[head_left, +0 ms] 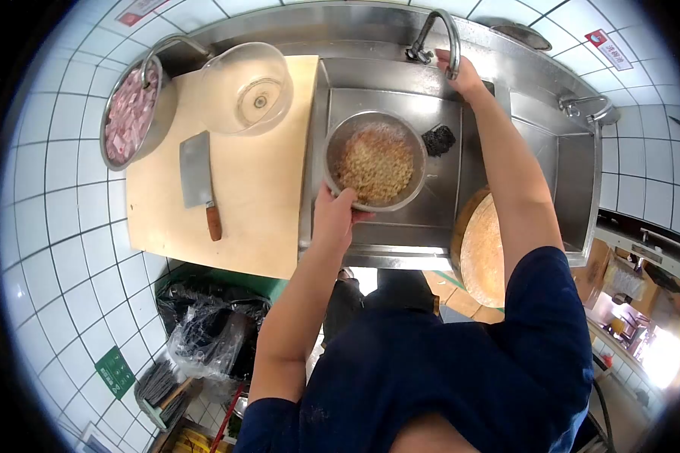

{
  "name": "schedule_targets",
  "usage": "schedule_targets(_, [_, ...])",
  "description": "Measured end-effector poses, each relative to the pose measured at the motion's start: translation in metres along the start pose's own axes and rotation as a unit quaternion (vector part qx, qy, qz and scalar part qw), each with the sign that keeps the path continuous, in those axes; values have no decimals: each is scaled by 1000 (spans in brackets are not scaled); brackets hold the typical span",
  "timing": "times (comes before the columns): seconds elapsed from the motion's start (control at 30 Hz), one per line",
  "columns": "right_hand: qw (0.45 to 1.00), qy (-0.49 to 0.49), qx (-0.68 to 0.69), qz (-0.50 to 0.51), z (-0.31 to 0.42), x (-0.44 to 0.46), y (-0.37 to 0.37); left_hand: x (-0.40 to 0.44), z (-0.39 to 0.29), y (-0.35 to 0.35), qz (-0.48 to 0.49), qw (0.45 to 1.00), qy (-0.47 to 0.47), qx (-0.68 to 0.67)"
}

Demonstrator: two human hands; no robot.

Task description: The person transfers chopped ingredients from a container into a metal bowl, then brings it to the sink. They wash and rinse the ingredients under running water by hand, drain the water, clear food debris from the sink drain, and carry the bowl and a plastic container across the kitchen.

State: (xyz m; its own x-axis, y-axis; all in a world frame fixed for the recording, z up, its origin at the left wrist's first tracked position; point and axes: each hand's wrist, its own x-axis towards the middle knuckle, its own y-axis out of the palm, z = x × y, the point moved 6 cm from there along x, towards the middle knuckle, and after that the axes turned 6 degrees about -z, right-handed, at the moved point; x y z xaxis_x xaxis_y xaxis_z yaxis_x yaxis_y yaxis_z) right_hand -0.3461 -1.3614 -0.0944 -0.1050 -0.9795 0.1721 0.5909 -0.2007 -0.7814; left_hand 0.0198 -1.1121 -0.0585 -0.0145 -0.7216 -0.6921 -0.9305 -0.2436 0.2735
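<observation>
My left hand (pixel 334 219) grips the near rim of a round metal bowl (pixel 418 177), which holds small pale tan pieces, reddish toward the top. The bowl is over the steel sink (pixel 431 204). At the back of the sink my right hand (pixel 463 73) is at the curved faucet (pixel 452 38); its fingers are partly behind the spout, and their grip is unclear. A dark scouring pad (pixel 438 140) lies in the sink, right of the bowl.
On the left, a wooden board (pixel 257 196) carries a cleaver (pixel 197 177) and a clear bowl (pixel 253 87). A metal bowl of pink meat (pixel 132 113) stands at the far left. A round wooden block (pixel 482 253) leans at the sink's right front.
</observation>
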Motion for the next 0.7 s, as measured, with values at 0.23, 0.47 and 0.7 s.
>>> schedule_targets(0.23, [984,-131,42,116,27,-10,22,80,30,76,20,998,-23,58])
schedule_targets(0.47, [958,-6,135,251,10,-47,69,110,47,120,58,996,-49,39])
schedule_targets(0.7, [916,287,240,147,24,-77,39,114,55,125,66,996,-37,56])
